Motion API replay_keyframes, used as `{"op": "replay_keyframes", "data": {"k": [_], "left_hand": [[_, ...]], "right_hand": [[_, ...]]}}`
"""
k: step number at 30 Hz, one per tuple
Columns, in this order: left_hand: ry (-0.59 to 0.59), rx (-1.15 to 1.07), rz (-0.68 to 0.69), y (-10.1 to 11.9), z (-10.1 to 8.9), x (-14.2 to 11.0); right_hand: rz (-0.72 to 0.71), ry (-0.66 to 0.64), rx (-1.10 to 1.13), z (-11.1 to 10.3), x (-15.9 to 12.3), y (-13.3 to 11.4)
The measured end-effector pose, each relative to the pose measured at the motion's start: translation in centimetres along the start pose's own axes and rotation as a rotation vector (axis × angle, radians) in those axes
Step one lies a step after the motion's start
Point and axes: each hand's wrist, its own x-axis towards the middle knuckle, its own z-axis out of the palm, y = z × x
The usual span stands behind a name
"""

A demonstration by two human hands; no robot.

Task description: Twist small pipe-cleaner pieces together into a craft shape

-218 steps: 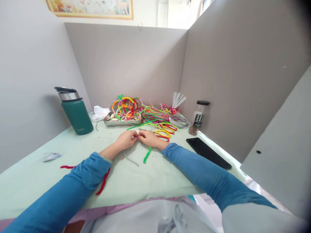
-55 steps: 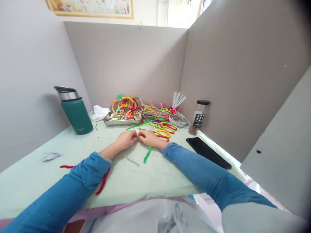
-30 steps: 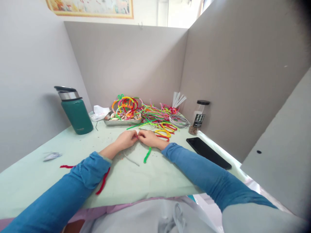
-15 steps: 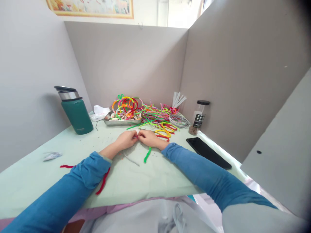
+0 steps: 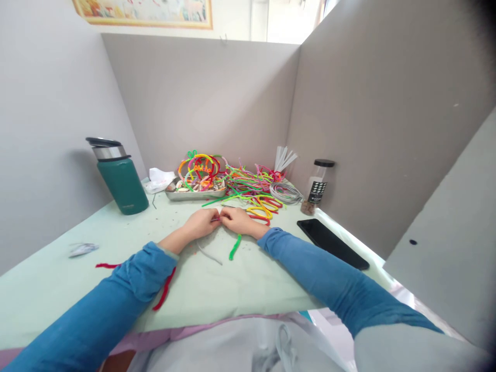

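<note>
Since the frame 1.8 seconds ago, little has moved except at the fingertips, where a small pinkish piece (image 5: 216, 219) now shows. The left hand (image 5: 200, 222) and right hand (image 5: 237, 221) nearly meet mid-table, fingertips pinched on that piece, its shape too small to tell. Scissors (image 5: 259, 209) lie just far-right of the right hand; a green strip (image 5: 234, 247) and grey wire (image 5: 210, 255) lie nearer. A metal tray (image 5: 196, 196) sits beyond, left of the coloured heap (image 5: 251, 181).
</note>
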Motion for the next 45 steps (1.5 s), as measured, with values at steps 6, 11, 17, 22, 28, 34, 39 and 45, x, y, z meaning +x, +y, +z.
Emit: {"op": "replay_keyframes", "data": {"k": [6, 11, 17, 22, 28, 34, 39, 45], "left_hand": [[-0.003, 0.012, 0.003, -0.13, 0.14, 0.05], [0.001, 0.009, -0.004, -0.19, 0.17, 0.01], [-0.002, -0.001, -0.011, -0.15, 0.15, 0.03], [-0.001, 0.006, -0.003, -0.17, 0.22, 0.06], [0.001, 0.025, 0.001, -0.09, 0.15, 0.04], [0.002, 0.029, 0.016, -0.01, 0.07, 0.05], [0.000, 0.024, 0.011, -0.10, 0.16, 0.03], [0.001, 0.026, 0.013, -0.11, 0.13, 0.04]], "right_hand": [[-0.001, -0.001, 0.009, 0.19, 0.09, 0.25], [-0.006, 0.002, 0.005, 0.20, 0.12, 0.31], [-0.009, 0.008, 0.004, 0.18, 0.03, 0.24], [-0.008, 0.003, 0.017, 0.19, 0.07, 0.21], [0.005, 0.001, 0.009, 0.19, 0.13, 0.20], [0.006, 0.002, -0.001, 0.04, 0.01, 0.03], [0.006, -0.005, 0.012, 0.12, 0.07, 0.11], [-0.002, -0.001, 0.001, 0.18, 0.08, 0.24]]}}
